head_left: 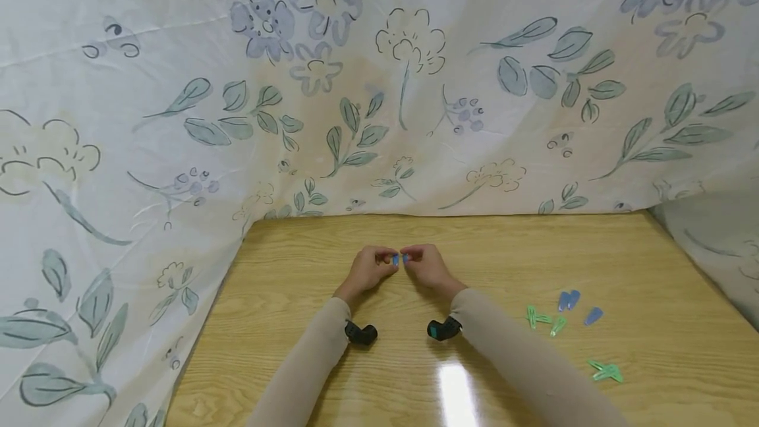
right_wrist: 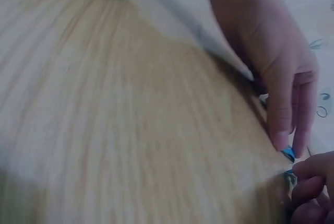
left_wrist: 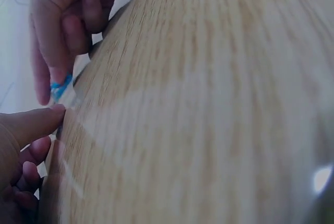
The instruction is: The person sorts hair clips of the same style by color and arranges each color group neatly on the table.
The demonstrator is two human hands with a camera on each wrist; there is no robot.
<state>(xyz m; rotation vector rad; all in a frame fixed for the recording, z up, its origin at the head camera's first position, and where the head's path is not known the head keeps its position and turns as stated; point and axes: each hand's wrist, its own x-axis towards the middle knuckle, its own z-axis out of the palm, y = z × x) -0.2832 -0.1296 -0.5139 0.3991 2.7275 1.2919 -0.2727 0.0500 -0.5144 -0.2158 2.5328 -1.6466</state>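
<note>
Both hands meet over the wooden table (head_left: pixel 332 354), fingertips close together with a narrow gap between. My left hand (head_left: pixel 369 270) pinches a small blue hair clip (head_left: pixel 395 260) between thumb and fingers. Facing it, my right hand (head_left: pixel 428 266) pinches another blue hair clip (head_left: pixel 406 258). In the left wrist view, blue shows at the fingertips of the right hand (left_wrist: pixel 65 25), but the left hand's clip is hard to make out. The right wrist view shows blue at the fingertips of the left hand (right_wrist: pixel 276 72) and beside the right hand (right_wrist: pixel 313 187).
To the right lie several blue hair clips (head_left: pixel 593 315) and several green hair clips (head_left: pixel 557 326). More green clips (head_left: pixel 606 371) overlap nearer the front. A floral cloth (head_left: pixel 367 150) hangs behind the table and along its sides. Each wrist carries a black camera (head_left: pixel 443 329).
</note>
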